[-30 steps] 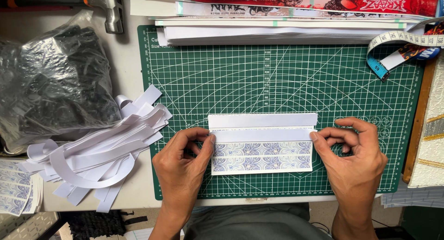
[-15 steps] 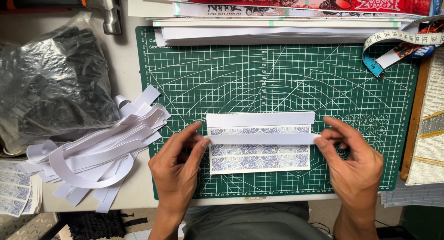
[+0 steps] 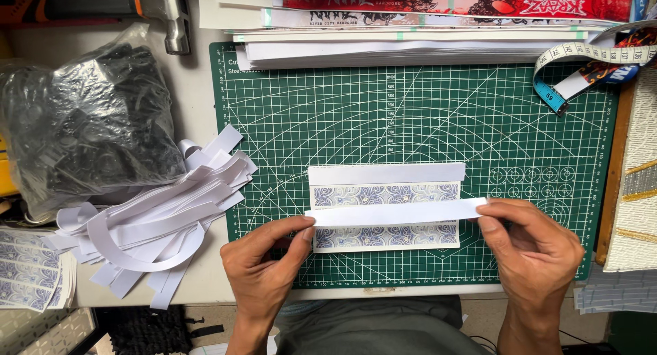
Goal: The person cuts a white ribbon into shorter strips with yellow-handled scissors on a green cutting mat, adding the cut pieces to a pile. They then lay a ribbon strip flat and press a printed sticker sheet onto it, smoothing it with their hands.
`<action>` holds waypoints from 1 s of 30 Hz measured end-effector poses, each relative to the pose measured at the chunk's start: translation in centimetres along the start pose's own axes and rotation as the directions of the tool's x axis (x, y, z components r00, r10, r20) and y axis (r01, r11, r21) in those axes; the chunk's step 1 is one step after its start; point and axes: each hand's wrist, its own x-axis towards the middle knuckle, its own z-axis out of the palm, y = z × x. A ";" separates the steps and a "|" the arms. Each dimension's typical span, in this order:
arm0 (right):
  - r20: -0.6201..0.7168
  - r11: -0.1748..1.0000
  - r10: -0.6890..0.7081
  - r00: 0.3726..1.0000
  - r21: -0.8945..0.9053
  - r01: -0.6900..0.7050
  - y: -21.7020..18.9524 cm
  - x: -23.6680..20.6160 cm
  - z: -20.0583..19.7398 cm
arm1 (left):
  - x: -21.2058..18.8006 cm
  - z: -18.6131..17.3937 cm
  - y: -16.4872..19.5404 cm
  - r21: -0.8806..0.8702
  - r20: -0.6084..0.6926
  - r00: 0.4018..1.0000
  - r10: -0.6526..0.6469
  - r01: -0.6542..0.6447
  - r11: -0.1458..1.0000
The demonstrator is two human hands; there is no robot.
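Note:
A long white paper strip [image 3: 397, 212] is stretched level between my two hands, just above a blue-and-white patterned sheet [image 3: 385, 237] with a white band along its top. My left hand [image 3: 263, 269] pinches the strip's left end between thumb and fingers. My right hand [image 3: 537, 252] pinches its right end. The sheet lies flat on the green cutting mat [image 3: 410, 122], near its front edge, with the strip crossing its middle.
A heap of loose white paper strips [image 3: 154, 218] lies left of the mat. A clear bag of dark items [image 3: 82, 122] and a hammer [image 3: 164, 9] sit at far left. Stacked papers [image 3: 410, 47] and a tape measure [image 3: 582, 57] line the back. Patterned sheets [image 3: 27, 273] rest front left.
A white strip has come off the patterned sheet: my hands pinched its ends and raised it, uncovering more of the blue pattern. The sheet stayed in place.

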 end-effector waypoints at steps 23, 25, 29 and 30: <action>0.025 0.953 0.222 0.975 -0.218 -0.212 -2.4 1.6 0.6 | 1.0 0.4 2.0 0.058 -0.024 0.974 -0.226 0.227 0.972; -0.006 0.932 0.239 0.971 -0.279 -0.231 -2.6 1.7 1.0 | 1.3 0.7 2.2 0.079 -0.029 0.972 -0.233 0.235 0.969; -0.035 0.901 0.251 0.967 -0.357 -0.247 -2.6 2.2 1.7 | 1.8 1.2 2.5 0.113 -0.057 0.973 -0.222 0.227 0.967; -0.016 0.904 0.222 0.975 -0.371 -0.212 -2.6 2.3 1.8 | 1.9 1.2 2.6 0.125 -0.063 0.975 -0.211 0.218 0.968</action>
